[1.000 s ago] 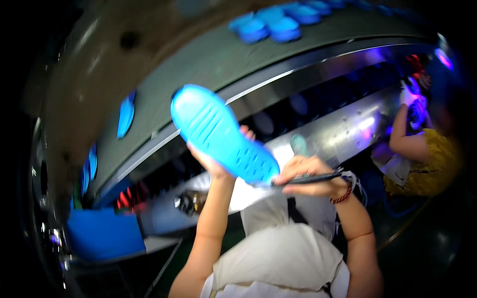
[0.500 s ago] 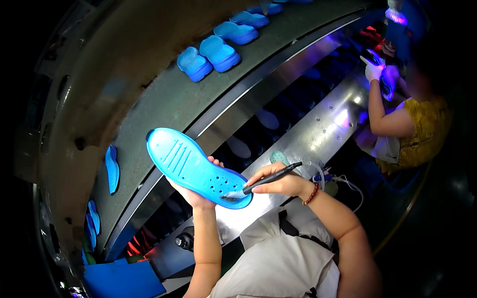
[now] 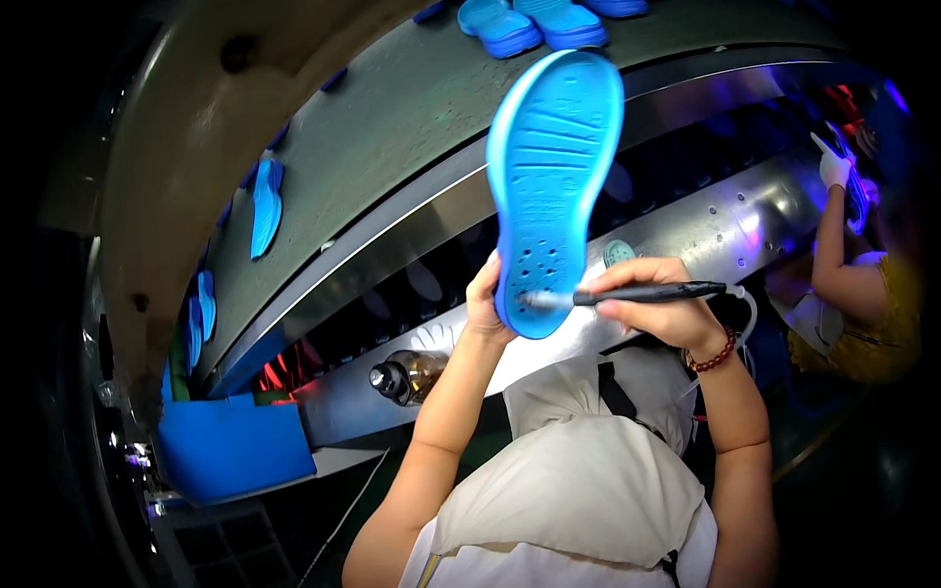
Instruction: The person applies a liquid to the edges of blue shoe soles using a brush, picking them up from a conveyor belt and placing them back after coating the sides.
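Note:
A bright blue shoe sole [image 3: 557, 171] stands nearly upright before me, its broad toe end away from me and its ridged, dotted inner face toward me. My left hand [image 3: 484, 308] grips it by the left edge of the heel end; part of the fingers is hidden behind the sole. Between the fingers of my right hand [image 3: 659, 306] is a black-handled brush [image 3: 667, 292], its pale bristles touching the heel area just below a cluster of small holes. A thin tube runs from the handle's back end past my wrist.
Blue soles [image 3: 500, 25] lie along the green conveyor belt [image 3: 392, 137], which has a metal rail. On the metal shelf [image 3: 333, 397] are a dark-capped bottle [image 3: 392, 380] and a small green pad [image 3: 618, 254]. A blue box [image 3: 230, 446] stands lower left. A co-worker [image 3: 858, 294] handles another sole at right.
The held sole has turned more upright and moved right with both hands. The brush stays on its heel area and now lies nearly level. The whole view has shifted.

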A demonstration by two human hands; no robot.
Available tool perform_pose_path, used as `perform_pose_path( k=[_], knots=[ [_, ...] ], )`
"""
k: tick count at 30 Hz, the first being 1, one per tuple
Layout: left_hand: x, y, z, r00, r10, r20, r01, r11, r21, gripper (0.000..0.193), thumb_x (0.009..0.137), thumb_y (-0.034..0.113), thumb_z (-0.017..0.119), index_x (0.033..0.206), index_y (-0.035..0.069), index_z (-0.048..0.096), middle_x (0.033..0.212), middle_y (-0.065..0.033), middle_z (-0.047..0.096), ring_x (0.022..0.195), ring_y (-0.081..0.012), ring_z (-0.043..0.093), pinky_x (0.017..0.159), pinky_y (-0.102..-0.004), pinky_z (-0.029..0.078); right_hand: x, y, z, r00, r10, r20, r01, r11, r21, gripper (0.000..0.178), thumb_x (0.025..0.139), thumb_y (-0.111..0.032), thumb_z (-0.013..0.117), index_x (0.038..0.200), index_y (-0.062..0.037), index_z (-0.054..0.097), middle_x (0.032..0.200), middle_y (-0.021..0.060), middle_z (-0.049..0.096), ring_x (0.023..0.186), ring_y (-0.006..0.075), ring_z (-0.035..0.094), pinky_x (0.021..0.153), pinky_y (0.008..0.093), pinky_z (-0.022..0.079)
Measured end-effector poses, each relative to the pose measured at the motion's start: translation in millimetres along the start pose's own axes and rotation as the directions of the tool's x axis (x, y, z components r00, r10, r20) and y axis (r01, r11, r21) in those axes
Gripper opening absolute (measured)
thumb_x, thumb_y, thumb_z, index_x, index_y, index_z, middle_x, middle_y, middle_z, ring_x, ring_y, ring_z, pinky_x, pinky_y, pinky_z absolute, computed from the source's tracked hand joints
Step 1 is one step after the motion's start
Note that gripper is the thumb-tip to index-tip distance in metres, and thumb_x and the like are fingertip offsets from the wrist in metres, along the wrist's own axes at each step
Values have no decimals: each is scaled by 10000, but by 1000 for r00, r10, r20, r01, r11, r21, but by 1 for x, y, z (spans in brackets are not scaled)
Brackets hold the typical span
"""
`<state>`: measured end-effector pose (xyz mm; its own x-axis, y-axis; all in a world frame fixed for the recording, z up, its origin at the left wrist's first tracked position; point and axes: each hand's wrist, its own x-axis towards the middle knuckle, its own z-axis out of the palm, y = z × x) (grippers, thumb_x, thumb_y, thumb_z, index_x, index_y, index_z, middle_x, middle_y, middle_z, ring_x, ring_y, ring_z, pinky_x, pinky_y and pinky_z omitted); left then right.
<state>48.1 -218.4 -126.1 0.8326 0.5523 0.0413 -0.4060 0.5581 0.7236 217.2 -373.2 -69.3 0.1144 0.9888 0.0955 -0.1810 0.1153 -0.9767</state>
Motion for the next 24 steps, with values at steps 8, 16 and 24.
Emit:
perform_pose_path(
  k=[8, 16, 24],
  knots=[
    [-3, 36, 23, 928, -370, 51, 367, 929, 49, 522, 841, 345, 505, 1231, 9, 420, 1128, -179, 541, 986, -250, 568, 845, -355, 470, 3, -8, -6, 881, -204, 427, 303, 936, -178, 222, 715, -53, 691, 927, -3, 650, 925, 131, 655, 852, 206, 637, 772, 269, 486],
    [-7, 43, 25, 730, -674, -112, 683, 718, 131, 609, 781, 371, 559, 1249, 7, 421, 1147, -194, 523, 960, -270, 567, 832, -365, 465, 5, -22, -14, 825, -135, 549, 358, 876, -322, 192, 734, -53, 658, 922, -14, 648, 941, 129, 651, 880, 223, 632, 773, 297, 497],
    [-16, 48, 25, 712, -678, -185, 701, 666, 256, 676, 766, 429, 524, 1271, -4, 406, 1191, -209, 498, 996, -287, 551, 845, -371, 455, 7, -36, -25, 801, -43, 597, 389, 795, -465, 177, 721, -48, 660, 897, -36, 653, 926, 122, 653, 878, 229, 631, 773, 295, 492]
  ],
)
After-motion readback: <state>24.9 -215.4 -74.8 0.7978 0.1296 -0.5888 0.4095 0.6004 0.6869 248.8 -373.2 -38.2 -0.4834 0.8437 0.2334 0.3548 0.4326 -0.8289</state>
